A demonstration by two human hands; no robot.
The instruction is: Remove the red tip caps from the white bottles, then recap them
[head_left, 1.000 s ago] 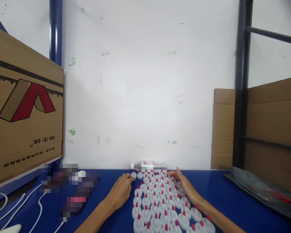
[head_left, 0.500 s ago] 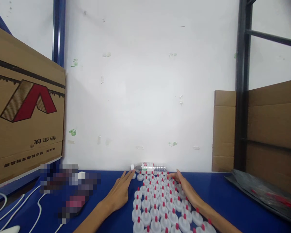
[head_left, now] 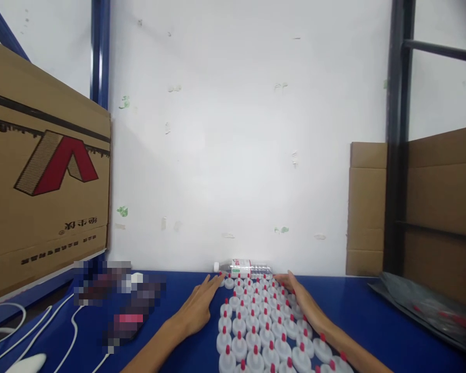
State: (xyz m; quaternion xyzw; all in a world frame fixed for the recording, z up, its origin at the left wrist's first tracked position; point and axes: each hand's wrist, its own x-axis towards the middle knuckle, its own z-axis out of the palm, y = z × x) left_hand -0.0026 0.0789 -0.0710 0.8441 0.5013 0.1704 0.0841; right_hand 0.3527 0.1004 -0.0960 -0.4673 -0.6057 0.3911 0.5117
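Note:
Several white caps with red tips (head_left: 256, 324) stand packed in rows on the blue table (head_left: 373, 321). My left hand (head_left: 198, 308) lies flat along the left side of the block, fingers stretched toward its far corner. My right hand (head_left: 301, 298) lies along the right side, fingers extended against the caps at the far right corner. Neither hand holds anything. A clear water bottle (head_left: 244, 268) lies on its side at the wall, just beyond the caps.
A large cardboard box (head_left: 42, 191) with a red logo stands at the left. White cables (head_left: 42, 336) trail over the left of the table. Cardboard (head_left: 431, 197) leans behind a dark rack post (head_left: 396, 155) at right, with dark plastic bags (head_left: 431, 305) below.
The view has shifted slightly to the right. My left hand's fingers have straightened and reached further toward the far corner of the caps; my right hand stays along the right edge.

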